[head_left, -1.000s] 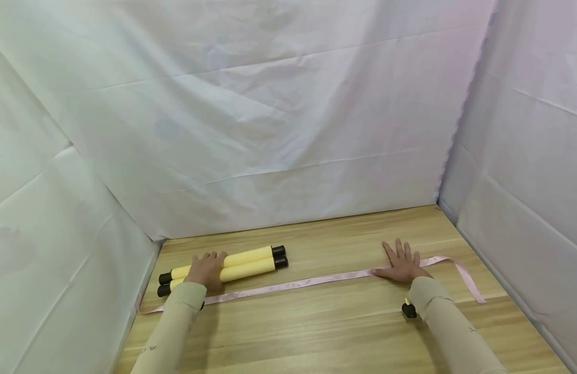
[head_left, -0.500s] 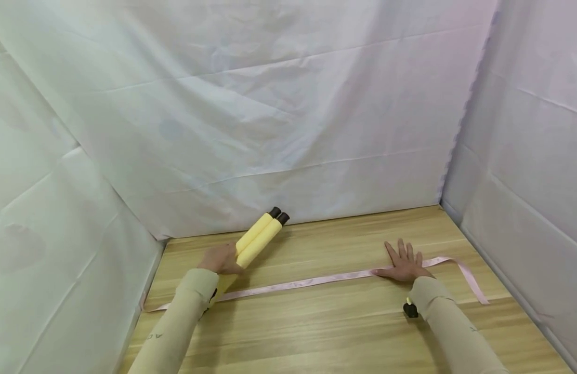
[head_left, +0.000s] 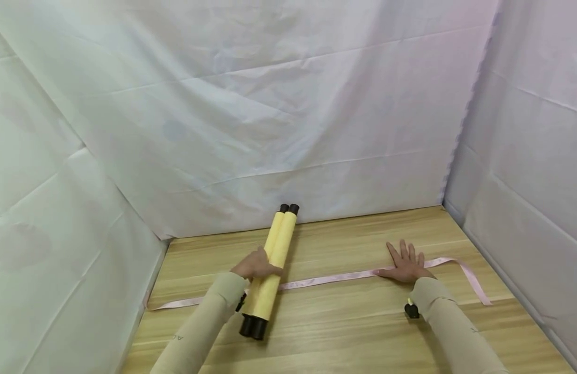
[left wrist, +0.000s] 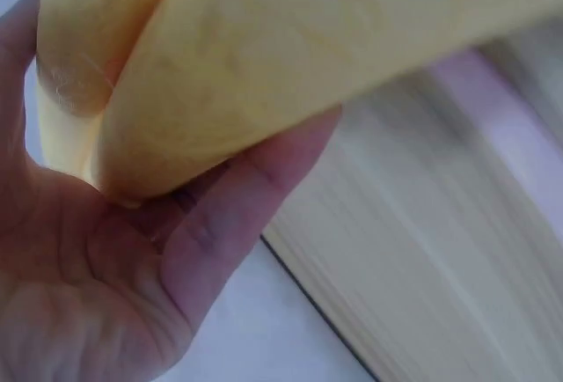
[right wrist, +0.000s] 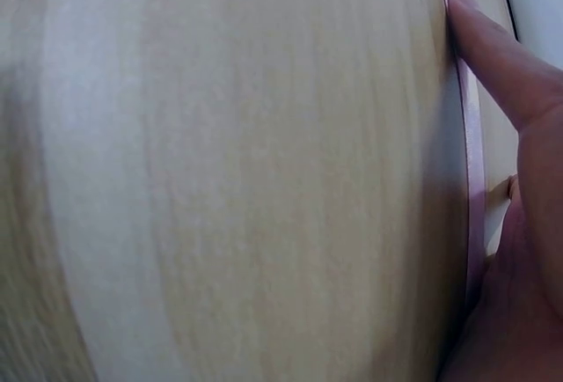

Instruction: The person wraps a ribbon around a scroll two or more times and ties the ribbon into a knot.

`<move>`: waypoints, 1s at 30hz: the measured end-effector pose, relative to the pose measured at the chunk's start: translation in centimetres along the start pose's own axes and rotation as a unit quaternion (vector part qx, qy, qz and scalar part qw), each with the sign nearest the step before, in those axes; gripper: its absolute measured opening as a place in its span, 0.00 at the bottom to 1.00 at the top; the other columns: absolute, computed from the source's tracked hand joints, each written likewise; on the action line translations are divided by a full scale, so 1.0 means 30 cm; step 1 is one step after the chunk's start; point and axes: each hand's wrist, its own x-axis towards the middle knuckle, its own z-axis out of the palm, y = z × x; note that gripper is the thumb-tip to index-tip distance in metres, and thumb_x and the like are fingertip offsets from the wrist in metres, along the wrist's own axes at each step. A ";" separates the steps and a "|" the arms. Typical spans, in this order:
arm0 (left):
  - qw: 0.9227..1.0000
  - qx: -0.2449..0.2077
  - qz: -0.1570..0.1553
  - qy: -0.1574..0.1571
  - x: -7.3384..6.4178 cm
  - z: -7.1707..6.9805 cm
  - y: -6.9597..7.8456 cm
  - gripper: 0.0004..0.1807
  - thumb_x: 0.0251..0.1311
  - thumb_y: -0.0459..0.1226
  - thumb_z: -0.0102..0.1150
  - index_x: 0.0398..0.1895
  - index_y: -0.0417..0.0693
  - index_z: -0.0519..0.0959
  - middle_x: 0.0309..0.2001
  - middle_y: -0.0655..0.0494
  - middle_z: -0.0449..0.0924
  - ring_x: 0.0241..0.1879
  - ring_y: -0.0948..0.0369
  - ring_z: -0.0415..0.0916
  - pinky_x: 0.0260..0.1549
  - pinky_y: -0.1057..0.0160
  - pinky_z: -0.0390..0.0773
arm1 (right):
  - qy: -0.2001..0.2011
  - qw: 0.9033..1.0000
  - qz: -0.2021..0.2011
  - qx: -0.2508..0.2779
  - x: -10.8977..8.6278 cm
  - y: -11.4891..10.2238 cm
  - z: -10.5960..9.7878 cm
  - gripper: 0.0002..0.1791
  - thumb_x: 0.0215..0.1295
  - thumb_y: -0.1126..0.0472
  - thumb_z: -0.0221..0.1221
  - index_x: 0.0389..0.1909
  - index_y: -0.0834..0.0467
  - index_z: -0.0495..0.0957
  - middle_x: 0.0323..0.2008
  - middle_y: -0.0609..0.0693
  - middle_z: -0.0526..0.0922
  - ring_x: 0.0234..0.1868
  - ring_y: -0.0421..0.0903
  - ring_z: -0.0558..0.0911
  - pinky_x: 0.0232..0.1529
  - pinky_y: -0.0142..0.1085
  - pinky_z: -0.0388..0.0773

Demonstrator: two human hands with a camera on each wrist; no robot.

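My left hand (head_left: pixel 257 264) grips a yellow scroll (head_left: pixel 283 241), rolled from both sides into two parallel rolls with black end knobs. The scroll points away from me, its far knobs overlapping the back curtain and its middle crossing over a pink ribbon (head_left: pixel 326 279). In the left wrist view, the thumb lies along one side of the yellow rolls (left wrist: pixel 264 47), with fingers on the other side. My right hand (head_left: pixel 404 265) rests flat on the ribbon, fingers spread. Close up in the right wrist view, the thumb touches the pink strip (right wrist: pixel 474 153).
A wood-grain table (head_left: pixel 335 327) lies beneath everything. White curtains (head_left: pixel 288 130) stand along the back and both sides. A small black device (head_left: pixel 411 310) shows under the right wrist. The ribbon's right end (head_left: pixel 477 288) curves toward me near the table's right edge.
My left hand has picked up the scroll from the left, carried it right and turned it from lying sideways to pointing away from me. The right hand has stayed on the ribbon.
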 end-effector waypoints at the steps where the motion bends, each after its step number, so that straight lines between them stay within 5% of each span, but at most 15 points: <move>1: 1.000 -0.013 -0.001 -0.003 -0.001 0.021 0.016 0.55 0.44 0.53 0.74 0.66 0.28 0.56 0.36 0.45 0.73 0.30 0.54 0.76 0.23 0.56 0.79 | 0.001 1.000 0.000 0.000 -0.001 0.000 -0.001 0.68 0.53 0.19 0.53 0.79 0.57 0.34 0.74 0.71 0.22 0.72 0.73 0.22 0.60 0.70 0.12; 11: 0.993 -0.113 0.007 0.013 -0.020 0.209 0.198 0.67 0.48 0.52 0.73 0.73 0.22 0.39 0.39 0.39 0.73 0.32 0.52 0.79 0.26 0.54 0.82 | -0.003 1.000 -0.004 0.013 -0.006 -0.008 -0.016 0.67 0.53 0.18 0.51 0.79 0.55 0.34 0.74 0.71 0.20 0.72 0.71 0.20 0.60 0.69 0.11; 17: 0.987 -0.161 -0.009 0.015 -0.017 0.288 0.257 0.57 0.47 0.50 0.74 0.67 0.27 0.50 0.34 0.42 0.72 0.28 0.52 0.79 0.21 0.53 0.82 | 0.000 1.000 -0.003 0.004 -0.005 -0.003 -0.012 0.67 0.54 0.19 0.52 0.79 0.56 0.33 0.74 0.71 0.21 0.72 0.72 0.21 0.59 0.70 0.11; 23: 0.989 -0.135 -0.010 0.056 -0.006 0.322 0.289 0.46 0.44 0.48 0.76 0.56 0.32 0.58 0.30 0.43 0.72 0.25 0.53 0.78 0.21 0.55 0.81 | 0.000 1.000 -0.003 0.009 -0.004 -0.007 -0.012 0.67 0.54 0.19 0.52 0.79 0.56 0.33 0.74 0.71 0.20 0.72 0.71 0.19 0.59 0.69 0.09; 30: 0.992 -0.094 -0.027 0.079 0.011 0.349 0.296 0.45 0.42 0.49 0.77 0.53 0.33 0.60 0.27 0.44 0.71 0.23 0.54 0.76 0.21 0.56 0.79 | -0.001 1.000 0.001 0.008 -0.006 -0.006 -0.007 0.67 0.53 0.19 0.52 0.79 0.56 0.33 0.74 0.71 0.21 0.72 0.71 0.20 0.59 0.68 0.10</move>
